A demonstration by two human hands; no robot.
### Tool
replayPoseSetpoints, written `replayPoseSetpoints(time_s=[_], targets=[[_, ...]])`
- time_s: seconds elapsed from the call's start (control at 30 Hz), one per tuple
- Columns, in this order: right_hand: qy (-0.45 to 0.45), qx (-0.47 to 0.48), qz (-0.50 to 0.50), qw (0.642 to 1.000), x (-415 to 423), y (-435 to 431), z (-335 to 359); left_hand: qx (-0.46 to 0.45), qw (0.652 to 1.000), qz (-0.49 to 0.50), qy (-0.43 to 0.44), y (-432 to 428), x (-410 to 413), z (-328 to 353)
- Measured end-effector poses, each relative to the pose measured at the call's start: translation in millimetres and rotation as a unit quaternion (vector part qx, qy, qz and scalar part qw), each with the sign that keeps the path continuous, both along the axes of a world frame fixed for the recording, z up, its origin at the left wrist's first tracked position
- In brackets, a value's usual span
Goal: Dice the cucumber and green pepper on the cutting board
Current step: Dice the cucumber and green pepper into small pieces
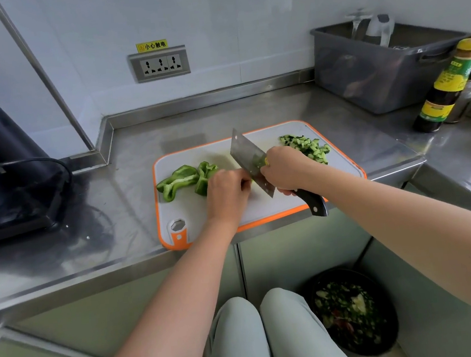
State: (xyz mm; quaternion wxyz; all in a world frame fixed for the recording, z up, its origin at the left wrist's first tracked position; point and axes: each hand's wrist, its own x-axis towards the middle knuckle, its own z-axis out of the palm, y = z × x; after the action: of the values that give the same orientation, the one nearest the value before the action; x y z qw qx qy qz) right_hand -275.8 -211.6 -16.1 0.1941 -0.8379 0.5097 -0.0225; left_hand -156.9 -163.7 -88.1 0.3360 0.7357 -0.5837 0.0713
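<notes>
On the far right of the white, orange-rimmed plastic cutting board (191, 209) the dark-green cucumber (305, 147) lies diced, big green pepper pieces (182, 181) wait uncut at its left, my right hand (289, 169) grips the steel cleaver (251, 159), and my left hand (227, 191) curls beside the blade, over what I cannot tell.

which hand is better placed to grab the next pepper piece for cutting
Left. The left hand sits right beside the green pepper pieces, while the right hand grips the cleaver and is farther from them.
</notes>
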Motion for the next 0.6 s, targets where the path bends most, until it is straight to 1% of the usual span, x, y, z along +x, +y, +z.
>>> replayPoseSetpoints(time_s=[0.2,0.4,0.5,0.6], targets=[[0.014,-0.011,-0.014,1.000,9.4,-3.2,-4.0,0.016,1.000,-0.002,-0.001,1.3,-1.3,1.9],[-0.018,-0.010,-0.042,0.999,16.0,-0.8,-11.9,0.030,0.999,-0.003,-0.026,1.4,-0.6,2.6],[-0.023,-0.017,-0.049,0.998,19.3,-0.5,-12.1,0.015,0.999,-0.003,-0.040,0.4,-0.1,0.1],[-0.028,-0.017,-0.066,0.997,14.8,-6.4,-11.1,0.003,1.000,0.004,-0.027,-0.2,0.9,-3.2]])
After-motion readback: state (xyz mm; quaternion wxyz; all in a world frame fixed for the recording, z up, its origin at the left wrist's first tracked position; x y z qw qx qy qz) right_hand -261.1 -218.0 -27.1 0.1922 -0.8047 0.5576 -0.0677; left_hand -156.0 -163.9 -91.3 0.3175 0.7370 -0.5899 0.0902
